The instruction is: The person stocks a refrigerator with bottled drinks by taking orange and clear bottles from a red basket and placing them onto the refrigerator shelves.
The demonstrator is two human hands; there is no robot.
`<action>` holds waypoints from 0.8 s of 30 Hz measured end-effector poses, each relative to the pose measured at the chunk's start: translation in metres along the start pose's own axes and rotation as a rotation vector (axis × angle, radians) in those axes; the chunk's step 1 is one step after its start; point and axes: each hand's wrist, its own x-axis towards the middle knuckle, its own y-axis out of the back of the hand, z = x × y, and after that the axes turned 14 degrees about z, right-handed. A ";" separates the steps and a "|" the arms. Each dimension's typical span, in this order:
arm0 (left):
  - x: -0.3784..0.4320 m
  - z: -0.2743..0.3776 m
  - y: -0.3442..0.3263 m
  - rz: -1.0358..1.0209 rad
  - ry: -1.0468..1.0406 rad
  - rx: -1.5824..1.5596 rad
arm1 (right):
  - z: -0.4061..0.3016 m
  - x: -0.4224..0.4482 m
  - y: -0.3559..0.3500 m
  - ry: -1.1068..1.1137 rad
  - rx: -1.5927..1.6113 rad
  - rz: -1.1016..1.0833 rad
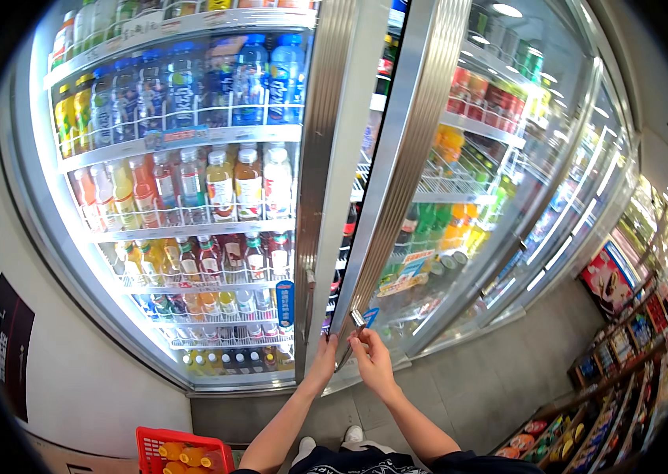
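Note:
A glass refrigerator door with a ribbed metal frame stands slightly ajar before me, a narrow gap along its left edge showing bottles inside. My right hand has its fingers curled at the metal door handle, low on that frame. Close beside it, my left hand reaches to the left edge of the same door, fingertips at the gap; its grip there is partly hidden. Left of the gap, a second glass door with a metal frame covers shelves of bottled drinks.
A red plastic basket holding orange-coloured bottles is at the lower left, near my feet. More glass refrigerator doors run off to the right. Snack shelves line the lower right, across a grey tiled floor. A white wall borders the left.

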 end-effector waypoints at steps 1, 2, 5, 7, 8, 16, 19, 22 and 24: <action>-0.002 0.005 0.005 0.006 0.119 0.092 | 0.005 0.005 -0.004 0.003 0.004 -0.026; 0.004 -0.023 0.005 0.010 -0.040 0.072 | 0.008 0.011 -0.009 0.006 0.007 -0.050; 0.006 0.008 0.003 -0.070 0.373 0.177 | 0.013 0.029 -0.012 -0.029 0.024 -0.060; 0.017 -0.008 0.004 0.003 0.341 0.193 | 0.020 0.040 -0.024 -0.027 0.072 -0.083; 0.022 -0.011 0.000 0.041 0.344 0.195 | 0.023 0.046 -0.027 -0.024 0.094 -0.082; 0.054 -0.028 -0.012 0.216 0.277 0.045 | 0.023 0.083 -0.046 0.093 0.026 -0.185; 0.053 -0.013 -0.018 0.244 0.278 0.017 | 0.032 0.093 -0.048 0.155 0.003 -0.189; 0.046 -0.012 -0.017 0.258 0.307 -0.057 | 0.033 0.093 -0.048 0.194 0.047 -0.212; 0.042 -0.019 -0.012 0.286 0.299 -0.020 | 0.035 0.090 -0.050 0.196 0.058 -0.220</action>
